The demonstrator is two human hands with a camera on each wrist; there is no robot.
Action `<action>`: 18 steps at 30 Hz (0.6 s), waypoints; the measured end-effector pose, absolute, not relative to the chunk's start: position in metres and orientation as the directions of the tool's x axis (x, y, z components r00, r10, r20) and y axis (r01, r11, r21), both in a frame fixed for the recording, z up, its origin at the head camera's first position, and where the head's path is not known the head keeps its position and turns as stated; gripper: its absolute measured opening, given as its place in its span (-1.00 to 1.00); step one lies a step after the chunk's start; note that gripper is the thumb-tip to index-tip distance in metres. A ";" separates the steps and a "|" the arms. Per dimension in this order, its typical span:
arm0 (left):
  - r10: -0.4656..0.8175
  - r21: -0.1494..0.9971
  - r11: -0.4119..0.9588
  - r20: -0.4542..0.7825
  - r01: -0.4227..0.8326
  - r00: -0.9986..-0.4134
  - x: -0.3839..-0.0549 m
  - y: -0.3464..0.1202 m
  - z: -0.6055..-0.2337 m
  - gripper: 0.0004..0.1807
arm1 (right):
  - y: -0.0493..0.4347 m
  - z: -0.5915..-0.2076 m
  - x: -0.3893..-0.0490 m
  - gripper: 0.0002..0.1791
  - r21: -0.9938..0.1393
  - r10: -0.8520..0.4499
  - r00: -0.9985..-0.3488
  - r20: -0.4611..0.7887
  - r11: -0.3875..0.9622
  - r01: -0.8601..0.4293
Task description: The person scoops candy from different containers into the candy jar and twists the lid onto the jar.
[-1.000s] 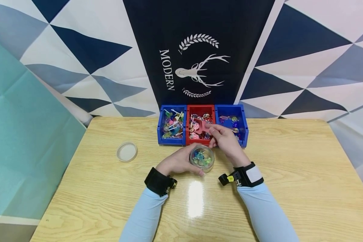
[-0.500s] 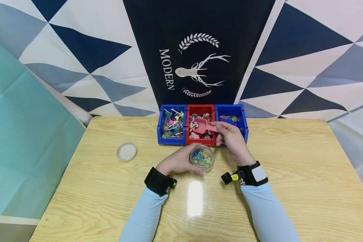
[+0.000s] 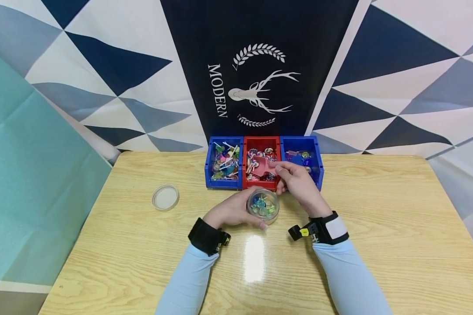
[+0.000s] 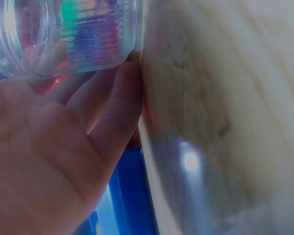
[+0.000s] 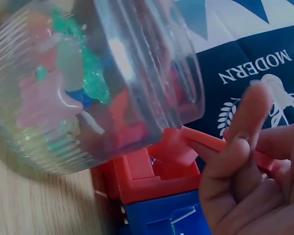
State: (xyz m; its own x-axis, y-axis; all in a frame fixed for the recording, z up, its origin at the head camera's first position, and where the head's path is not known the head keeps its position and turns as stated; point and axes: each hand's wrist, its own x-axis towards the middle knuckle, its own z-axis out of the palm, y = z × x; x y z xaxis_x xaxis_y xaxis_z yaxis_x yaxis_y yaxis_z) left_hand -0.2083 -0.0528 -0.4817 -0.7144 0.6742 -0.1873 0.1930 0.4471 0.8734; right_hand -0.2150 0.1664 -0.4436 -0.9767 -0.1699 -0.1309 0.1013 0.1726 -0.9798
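Observation:
My left hand [image 3: 233, 211] holds a clear ribbed jar [image 3: 263, 205], thumb on its near side and fingers round its far side. Green, blue and other bright wrapped candies show through the glass [image 5: 63, 88]. My right hand [image 3: 299, 186] pinches the handle of a pink scoop [image 3: 261, 166] between thumb and fingers. The scoop's bowl lies over the red bin [image 3: 262, 185], among swirl-striped candies [image 3: 254, 177]. In the right wrist view the jar hides part of the bin and the scoop.
A blue bin of lollipops [image 3: 224, 184] adjoins the red bin on the left, and another blue bin [image 3: 318, 170] with fewer sweets on the right. A round white lid [image 3: 165, 197] lies on the wooden table [image 3: 134, 253]. A patterned backdrop [image 3: 260, 26] rises behind.
My right hand drew the scoop rightward, toward the edge of the red bin, then moved it slightly back left and down into the candies. The left hand and jar stayed still.

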 end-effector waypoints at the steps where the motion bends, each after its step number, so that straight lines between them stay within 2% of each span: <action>1: 0.676 0.875 0.444 -0.185 0.193 -0.713 -0.208 -0.053 -0.482 -0.03 | 0.167 -0.443 -0.215 -0.62 -0.980 -0.178 -0.975 -0.133 0.171 0.102; 5: 0.681 0.870 0.444 -0.174 0.213 -0.711 -0.209 -0.054 -0.482 -0.01 | 0.171 -0.444 -0.216 -0.62 -0.981 -0.163 -0.974 -0.158 0.142 0.136; 13: 0.674 0.861 0.461 -0.183 0.214 -0.716 -0.208 -0.054 -0.481 0.02 | 0.180 -0.442 -0.218 -0.57 -0.982 -0.053 -0.981 -0.185 0.040 0.183; 18: 0.672 0.862 0.461 -0.185 0.210 -0.717 -0.207 -0.053 -0.480 0.02 | 0.182 -0.442 -0.217 -0.59 -0.982 -0.074 -0.982 -0.172 0.088 0.165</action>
State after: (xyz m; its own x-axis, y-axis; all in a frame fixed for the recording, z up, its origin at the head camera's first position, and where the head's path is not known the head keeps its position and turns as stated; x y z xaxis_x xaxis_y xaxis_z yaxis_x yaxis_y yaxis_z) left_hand -0.2073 -0.0529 -0.4801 -0.7167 0.6723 -0.1853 0.2096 0.4611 0.8622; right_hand -0.2174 0.1820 -0.4418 -0.9823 -0.0737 -0.1721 0.1655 0.0882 -0.9823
